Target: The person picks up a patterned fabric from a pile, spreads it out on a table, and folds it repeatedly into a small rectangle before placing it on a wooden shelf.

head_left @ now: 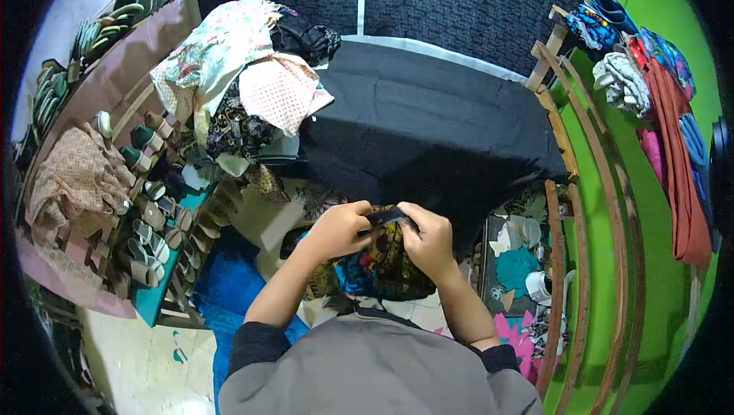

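In the head view, both hands are raised in front of my chest at the near edge of a cloth-covered table. My left hand (pixel 336 233) is closed, its fingers pinching one end of a short dark strip (pixel 387 216), perhaps of cloth. Its other end lies between the thumb and fingers of my right hand (pixel 427 240), also closed. The strip's exact kind is too small to make out. Directly below the hands, a multicoloured patterned fabric (pixel 382 266) in yellow, black and blue lies over my lap.
A black cloth (pixel 428 101) covers the table ahead. Piled fabrics (pixel 237 63) lie at its left. Shoes (pixel 153 216) fill a rack on the left. Wooden rails (pixel 592 262) line the right, beside a box of scraps (pixel 516 262). Folded garments (pixel 665 124) hang at far right.
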Available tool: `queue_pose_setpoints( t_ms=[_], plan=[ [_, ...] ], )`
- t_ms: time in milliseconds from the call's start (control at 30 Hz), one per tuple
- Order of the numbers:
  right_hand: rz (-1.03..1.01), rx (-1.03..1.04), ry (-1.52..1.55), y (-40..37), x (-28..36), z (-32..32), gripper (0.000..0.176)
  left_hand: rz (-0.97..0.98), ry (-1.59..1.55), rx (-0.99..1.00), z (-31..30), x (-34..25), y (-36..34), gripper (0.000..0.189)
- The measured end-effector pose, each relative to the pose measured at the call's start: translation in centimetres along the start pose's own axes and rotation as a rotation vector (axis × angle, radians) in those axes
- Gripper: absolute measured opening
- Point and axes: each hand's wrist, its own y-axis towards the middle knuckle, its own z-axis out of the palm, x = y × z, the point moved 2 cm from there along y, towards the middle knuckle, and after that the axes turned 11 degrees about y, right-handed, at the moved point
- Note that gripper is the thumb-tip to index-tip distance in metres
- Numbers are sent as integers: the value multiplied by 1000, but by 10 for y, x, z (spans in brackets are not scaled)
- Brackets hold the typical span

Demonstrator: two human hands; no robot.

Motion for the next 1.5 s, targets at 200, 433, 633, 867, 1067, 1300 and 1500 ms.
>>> queue_pose_setpoints(
  t_ms=[200, 433, 633, 867, 1067, 1300, 1500],
  plan=[
    [-25, -96, 3, 6, -7, -8, 18, -145, -93, 20, 49, 30, -24, 15],
    [-19, -196, 62, 20, 10, -16, 14, -385, 203, -283, 123, 63, -79, 12],
    [22, -285, 69, 28, 9, -29, 13, -778, 366, -460, 129, 78, -130, 14],
    [1, -307, 74, 34, 24, -23, 12, -613, 286, -492, 136, 62, -133, 24],
    [25, -180, 48, 33, 21, -5, 13, -425, 307, -655, 107, 18, -82, 21],
    [80, -19, 26, 18, 17, 13, 18, -433, 276, -721, 65, 19, -43, 34],
    [109, 116, -17, 14, 10, 22, 19, -324, 222, -773, 40, 6, -23, 29]
  ],
)
